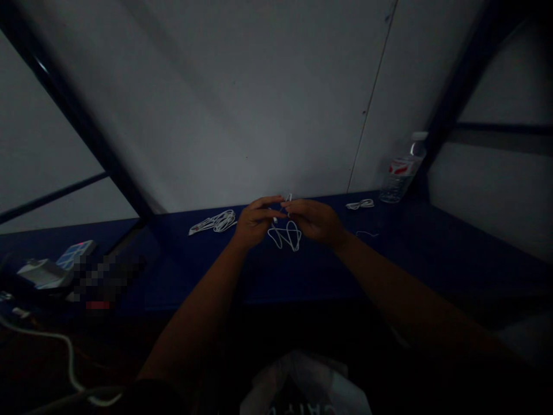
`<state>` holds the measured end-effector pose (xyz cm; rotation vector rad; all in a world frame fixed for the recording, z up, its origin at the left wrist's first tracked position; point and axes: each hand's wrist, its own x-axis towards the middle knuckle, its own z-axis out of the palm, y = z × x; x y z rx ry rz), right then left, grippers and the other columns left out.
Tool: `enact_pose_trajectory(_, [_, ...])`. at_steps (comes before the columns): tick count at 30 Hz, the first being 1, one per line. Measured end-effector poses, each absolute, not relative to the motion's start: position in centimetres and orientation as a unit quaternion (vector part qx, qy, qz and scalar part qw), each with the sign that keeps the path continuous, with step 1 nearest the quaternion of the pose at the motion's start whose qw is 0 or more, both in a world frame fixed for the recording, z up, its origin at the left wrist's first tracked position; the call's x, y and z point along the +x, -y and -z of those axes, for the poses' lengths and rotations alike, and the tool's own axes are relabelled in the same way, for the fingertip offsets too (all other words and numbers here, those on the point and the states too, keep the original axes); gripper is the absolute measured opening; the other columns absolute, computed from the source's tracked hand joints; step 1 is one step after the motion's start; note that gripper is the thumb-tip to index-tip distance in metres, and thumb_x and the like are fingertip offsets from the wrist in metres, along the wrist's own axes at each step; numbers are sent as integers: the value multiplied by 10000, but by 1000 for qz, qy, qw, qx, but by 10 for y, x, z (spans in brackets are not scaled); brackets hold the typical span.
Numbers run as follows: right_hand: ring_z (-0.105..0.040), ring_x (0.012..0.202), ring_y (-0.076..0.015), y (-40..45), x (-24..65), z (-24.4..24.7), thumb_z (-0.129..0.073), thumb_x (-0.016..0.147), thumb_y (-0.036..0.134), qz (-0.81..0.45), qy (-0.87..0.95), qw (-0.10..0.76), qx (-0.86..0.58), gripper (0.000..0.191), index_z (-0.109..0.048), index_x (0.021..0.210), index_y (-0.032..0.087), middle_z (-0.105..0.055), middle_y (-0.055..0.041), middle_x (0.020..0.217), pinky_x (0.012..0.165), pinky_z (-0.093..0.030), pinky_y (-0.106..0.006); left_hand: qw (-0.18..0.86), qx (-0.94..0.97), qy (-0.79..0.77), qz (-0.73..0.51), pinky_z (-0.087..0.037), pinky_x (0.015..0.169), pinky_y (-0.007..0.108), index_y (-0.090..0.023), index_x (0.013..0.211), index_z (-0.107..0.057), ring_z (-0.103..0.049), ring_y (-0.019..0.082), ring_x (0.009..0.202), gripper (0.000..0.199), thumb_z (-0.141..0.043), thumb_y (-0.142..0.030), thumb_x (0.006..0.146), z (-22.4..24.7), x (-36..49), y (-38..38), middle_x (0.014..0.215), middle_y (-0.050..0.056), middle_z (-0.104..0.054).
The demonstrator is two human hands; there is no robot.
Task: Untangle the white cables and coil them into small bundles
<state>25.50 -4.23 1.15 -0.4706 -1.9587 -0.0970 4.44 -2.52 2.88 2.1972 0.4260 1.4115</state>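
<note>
My left hand (256,222) and my right hand (315,220) meet above the blue tabletop, fingertips almost touching. Between them is a thin white cable (285,235), its loops hanging below the fingers and a plug end showing near the left fingertips. The left fingers are closed on the cable. My right thumb and fingers pinch it as well, with a short white end sticking up past them. To the left of my left hand lies a bundle of white cables (215,222). The dim light hides which strand sits in which fingers.
A small coiled white cable (360,204) lies right of my hands, near a clear plastic bottle (401,176) with a red and white label. Far left are a white power strip (75,255) and a thick pale cord (71,357). A grey wall panel (259,104) rises behind the table.
</note>
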Motion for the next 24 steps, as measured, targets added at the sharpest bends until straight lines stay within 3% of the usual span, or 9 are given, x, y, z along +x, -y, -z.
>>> enact_pose_trajectory(3, [-683, 907, -174, 37, 252, -10, -624, 895, 238, 18, 770, 589, -242, 200, -652, 1094, 233, -722, -42, 1013, 861, -559, -349, 296, 764, -204, -536, -523, 918, 391, -239, 1034, -726, -669, 198, 995, 201, -603, -338, 910, -22, 47, 19, 1045, 73, -720])
enact_pose_trajectory(5, [-664, 845, -159, 29, 255, -9, -664, 874, 304, -25, 710, 647, -278, 188, -651, 1048, 234, -703, -35, 973, 833, -555, -332, 353, 700, -261, -563, -549, 750, 314, -233, 1157, -657, -681, 167, 844, 292, -552, -396, 940, -20, 47, 16, 959, 69, -720])
enact_pose_trajectory(8, [-638, 787, -130, 11, 269, -10, -648, 876, 410, -125, 569, 759, -291, 251, -614, 1074, 259, -656, -8, 938, 784, -556, -311, 388, 588, -335, -626, -440, 500, 209, -254, 1220, -581, -607, 110, 615, 332, -493, -443, 962, -21, 42, 10, 870, 45, -693])
enact_pose_trajectory(12, [-502, 513, -79, -12, 301, -12, -591, 893, 479, -267, 404, 831, -274, 336, -545, 1156, 276, -521, 66, 694, 514, -492, -226, 414, 494, -404, -649, -371, 440, 185, -245, 1170, -531, -548, 92, 530, 303, -401, -451, 990, -22, 31, -1, 829, 29, -670])
enact_pose_trajectory(16, [-400, 436, -62, -18, 316, -12, -645, 852, 467, -289, 358, 840, -288, 363, -546, 1130, 254, -483, 78, 640, 395, -368, -196, 442, 590, -477, -478, -404, 468, 200, -218, 1061, -526, -608, 123, 538, 258, -460, -446, 960, -12, 27, -5, 822, 45, -686])
enact_pose_trajectory(20, [-388, 431, -54, -17, 314, -12, -630, 858, 490, -290, 384, 824, -299, 361, -546, 1123, 260, -485, 75, 655, 385, -333, -189, 441, 692, -498, -281, -378, 444, 222, -216, 1022, -548, -570, 145, 440, 286, -525, -478, 911, -5, 27, 2, 696, 44, -681])
enact_pose_trajectory(24, [-391, 454, -67, -17, 311, -10, -654, 831, 499, -285, 405, 809, -315, 379, -549, 1100, 253, -469, 70, 649, 387, -334, -192, 428, 744, -477, -189, -336, 418, 227, -204, 979, -567, -506, 144, 386, 308, -486, -494, 916, -4, 25, 8, 595, 40, -654])
